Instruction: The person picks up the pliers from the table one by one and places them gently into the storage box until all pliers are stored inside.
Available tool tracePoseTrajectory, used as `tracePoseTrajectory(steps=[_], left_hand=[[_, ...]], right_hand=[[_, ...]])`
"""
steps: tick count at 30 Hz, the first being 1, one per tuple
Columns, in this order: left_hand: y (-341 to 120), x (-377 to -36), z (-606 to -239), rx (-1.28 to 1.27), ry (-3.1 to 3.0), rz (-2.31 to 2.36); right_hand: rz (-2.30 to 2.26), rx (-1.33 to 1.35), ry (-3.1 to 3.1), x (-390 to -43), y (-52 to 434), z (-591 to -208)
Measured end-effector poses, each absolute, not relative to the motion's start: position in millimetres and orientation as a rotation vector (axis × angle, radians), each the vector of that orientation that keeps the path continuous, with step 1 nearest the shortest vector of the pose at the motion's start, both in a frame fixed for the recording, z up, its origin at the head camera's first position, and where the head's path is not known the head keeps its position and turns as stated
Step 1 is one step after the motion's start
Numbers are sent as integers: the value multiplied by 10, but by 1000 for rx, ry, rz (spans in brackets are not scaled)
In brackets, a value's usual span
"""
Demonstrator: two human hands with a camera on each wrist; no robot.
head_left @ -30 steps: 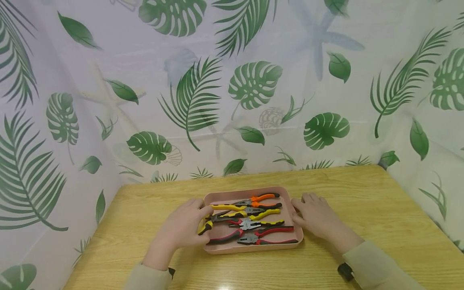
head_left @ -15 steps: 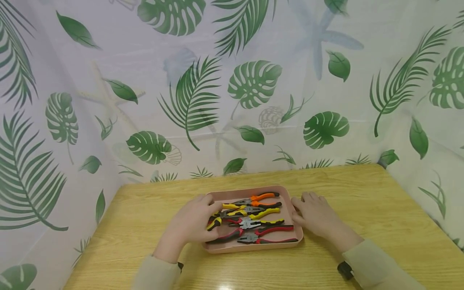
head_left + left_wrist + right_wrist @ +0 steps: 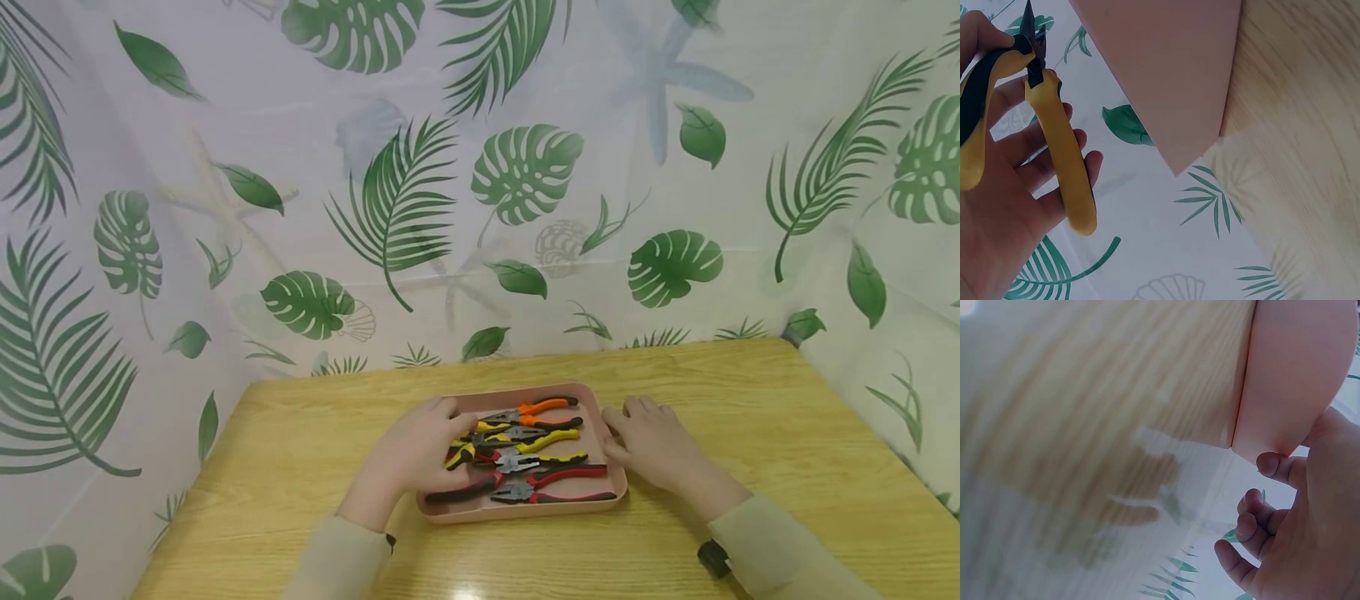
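Head view: your left hand (image 3: pixel 420 454) sits over the left end of the pink tray (image 3: pixel 609 467) at lower centre of the frame, fingers curled round the yellow-and-black pliers (image 3: pixel 468 450). Beside it in the tray lie an orange-handled pair (image 3: pixel 543 408) at the far side, another yellow pair (image 3: pixel 551 439) in the middle, and red-handled pliers (image 3: pixel 558 477) at the near side. Your right hand (image 3: pixel 652 446) rests on the wooden counter (image 3: pixel 750 417) just right of the tray, fingers relaxed, thumb touching the tray's right rim. Leaf-print curtain (image 3: pixel 525 175) fills the upper frame.

Left wrist view: your left hand (image 3: pixel 1004 206) fills the left of the frame, gripping the yellow-and-black pliers (image 3: pixel 1060 150), handles across the palm and the dark nose pointing to the upper left corner. The tray's pink underside (image 3: pixel 1172 69) shows at top centre, the counter (image 3: pixel 1310 156) at right.

Right wrist view: your right hand (image 3: pixel 1297 531) occupies the lower right, fingers loosely bent and holding nothing, thumb tip against the tray's corner (image 3: pixel 1291 375) at upper right. Blurred counter (image 3: pixel 1097 394) covers the left.
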State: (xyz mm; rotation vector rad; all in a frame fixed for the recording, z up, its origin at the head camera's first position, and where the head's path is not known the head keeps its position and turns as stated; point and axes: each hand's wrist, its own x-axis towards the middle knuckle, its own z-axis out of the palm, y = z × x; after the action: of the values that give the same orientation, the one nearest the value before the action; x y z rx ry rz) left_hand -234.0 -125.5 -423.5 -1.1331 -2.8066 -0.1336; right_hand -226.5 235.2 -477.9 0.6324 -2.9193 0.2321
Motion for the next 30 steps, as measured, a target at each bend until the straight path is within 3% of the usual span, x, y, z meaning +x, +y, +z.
tracePoseTrajectory(steps=[30], left_hand=[[-808, -2389, -4330, -1166, -2859, 33]], right_hand=[[231, 637, -2920, -2257, 2344, -4769]])
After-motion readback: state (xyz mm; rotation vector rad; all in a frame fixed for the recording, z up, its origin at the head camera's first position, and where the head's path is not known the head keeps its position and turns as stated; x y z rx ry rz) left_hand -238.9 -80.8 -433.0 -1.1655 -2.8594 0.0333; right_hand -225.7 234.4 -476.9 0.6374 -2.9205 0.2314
